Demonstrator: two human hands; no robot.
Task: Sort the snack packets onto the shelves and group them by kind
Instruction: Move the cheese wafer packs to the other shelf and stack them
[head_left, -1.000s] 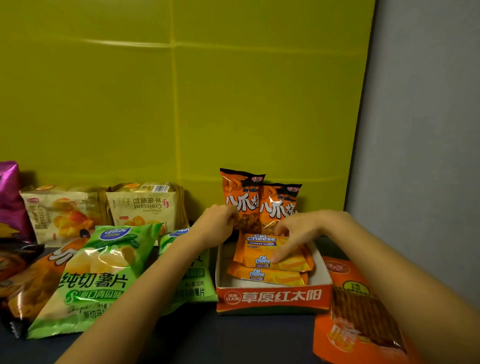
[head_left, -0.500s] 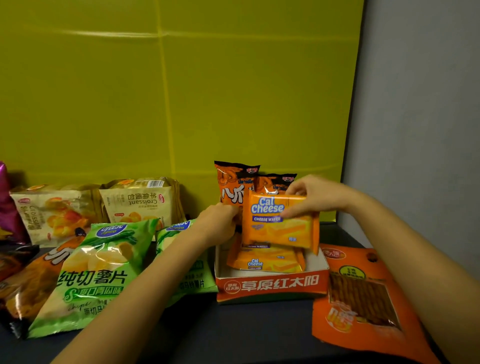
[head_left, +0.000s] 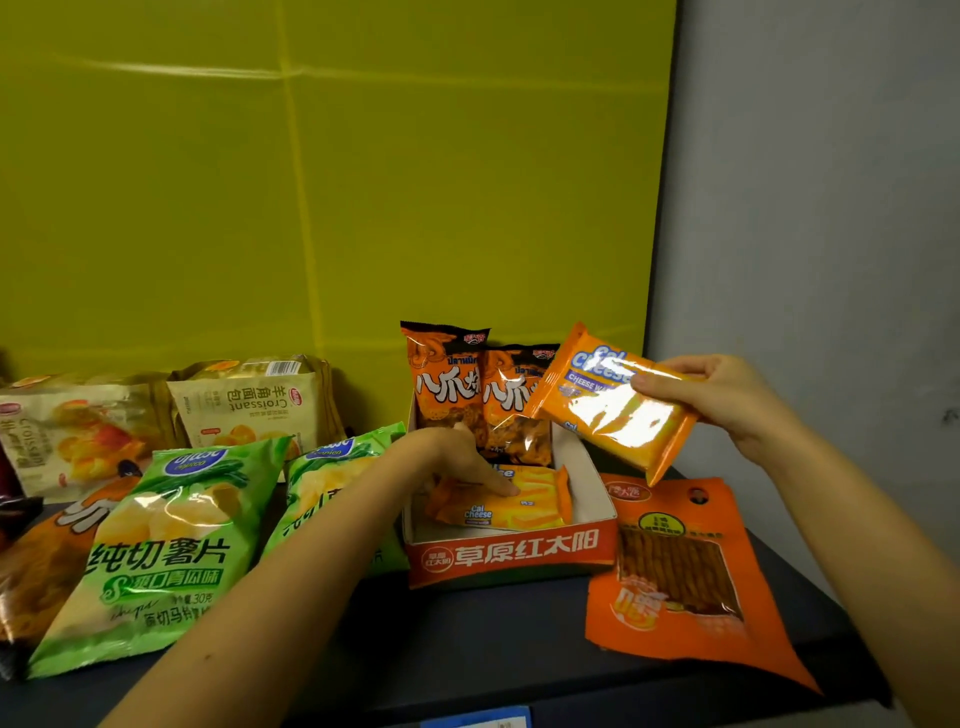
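Wafer packet (head_left: 613, 410), label "Cal Cheese / CHEESE WA…", is in the air over the red box's (head_left: 519, 556) right rear corner. Right hand (head_left: 727, 405) pinches its right end. Long axis runs upper-left to lower-right, logo end upper-left. Half a second ago it faced front, above the box. Left hand (head_left: 457, 457) has dropped from the orange-black bags (head_left: 447, 389) onto the second Cal Cheese packet (head_left: 519, 506) in the box, which reads "草原红太阳", fingers flat on it.

Two slender bare forearms, each ending in a bare hand: left hand (head_left: 453, 458), right hand (head_left: 727, 404).
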